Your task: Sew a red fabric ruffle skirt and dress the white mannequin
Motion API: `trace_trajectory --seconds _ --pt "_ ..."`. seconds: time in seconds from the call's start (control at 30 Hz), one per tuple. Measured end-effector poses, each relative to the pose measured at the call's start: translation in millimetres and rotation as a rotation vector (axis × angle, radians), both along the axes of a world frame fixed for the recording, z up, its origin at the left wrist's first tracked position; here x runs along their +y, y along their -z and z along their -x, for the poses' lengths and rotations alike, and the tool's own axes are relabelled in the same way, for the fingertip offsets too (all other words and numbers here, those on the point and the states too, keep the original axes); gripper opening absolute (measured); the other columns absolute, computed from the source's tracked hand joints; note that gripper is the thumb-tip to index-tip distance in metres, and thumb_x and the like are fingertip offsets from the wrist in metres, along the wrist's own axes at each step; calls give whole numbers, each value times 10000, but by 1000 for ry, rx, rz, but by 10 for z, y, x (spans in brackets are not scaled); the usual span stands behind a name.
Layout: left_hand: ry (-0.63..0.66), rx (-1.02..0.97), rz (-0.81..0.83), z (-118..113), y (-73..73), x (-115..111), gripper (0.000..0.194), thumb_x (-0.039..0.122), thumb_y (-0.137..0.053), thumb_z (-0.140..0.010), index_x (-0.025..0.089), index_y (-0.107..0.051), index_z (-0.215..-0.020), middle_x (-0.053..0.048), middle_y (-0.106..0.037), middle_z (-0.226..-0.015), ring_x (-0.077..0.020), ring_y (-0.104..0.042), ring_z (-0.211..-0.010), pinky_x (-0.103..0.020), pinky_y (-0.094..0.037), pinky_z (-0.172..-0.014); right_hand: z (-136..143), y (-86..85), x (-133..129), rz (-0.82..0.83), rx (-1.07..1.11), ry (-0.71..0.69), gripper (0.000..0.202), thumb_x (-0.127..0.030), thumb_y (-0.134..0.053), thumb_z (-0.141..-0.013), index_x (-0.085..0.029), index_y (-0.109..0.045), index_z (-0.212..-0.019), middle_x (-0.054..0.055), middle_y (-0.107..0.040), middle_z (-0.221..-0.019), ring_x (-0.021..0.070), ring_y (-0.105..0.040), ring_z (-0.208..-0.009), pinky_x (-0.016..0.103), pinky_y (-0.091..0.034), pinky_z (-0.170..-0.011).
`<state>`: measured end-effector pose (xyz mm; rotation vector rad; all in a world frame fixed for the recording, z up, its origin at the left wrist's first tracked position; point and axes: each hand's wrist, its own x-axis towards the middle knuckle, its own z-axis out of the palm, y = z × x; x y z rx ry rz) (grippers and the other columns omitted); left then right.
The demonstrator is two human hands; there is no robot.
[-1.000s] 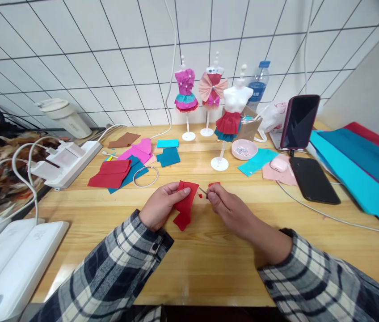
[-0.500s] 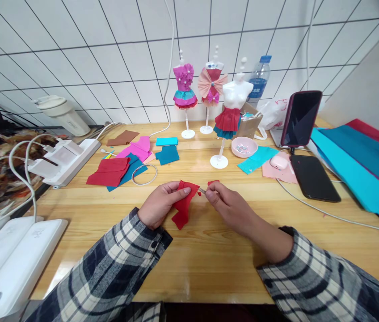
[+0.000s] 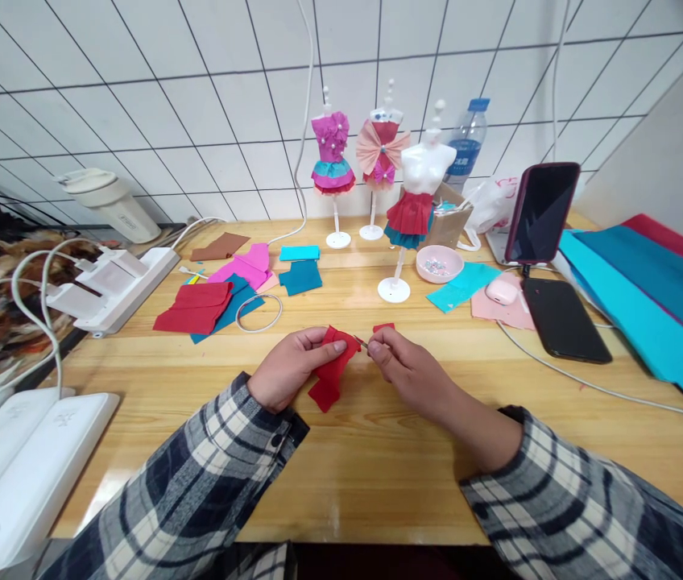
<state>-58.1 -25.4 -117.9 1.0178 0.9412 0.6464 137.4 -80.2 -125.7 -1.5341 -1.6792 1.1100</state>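
My left hand is closed on a piece of red crepe paper, its thumb lying on top. The lower end of the paper hangs down toward the table. In my closed right hand is a pair of small scissors; only the thin metal blades show, and the fingers cover the handles. The blade tips meet the right edge of the red paper. Just behind my right fingers, a small red scrap lies on the table.
Three small mannequins in paper outfits stand at the back. By them is a pink bowl of beads. Coloured paper pieces and a metal ring lie left. Phones, a cable and large paper sheets occupy the right.
The scissors' blades have come slightly further left onto the paper's edge. The small red bit that was beneath the tips no longer shows separately. My hands have hardly moved.
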Motion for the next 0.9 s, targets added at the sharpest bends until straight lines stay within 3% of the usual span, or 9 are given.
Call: trace_trajectory --seconds 0.9 --pt "-19 27 -6 5 18 -9 276 379 -836 -674 151 -758 -810 -16 -693 -736 -102 -529 -620 -220 -373 -606 2 0 5 -30 -33 -33 280 -486 -362 -975 -239 -459 -885 -32 -545 -721 161 -506 -674 289 -329 -625"
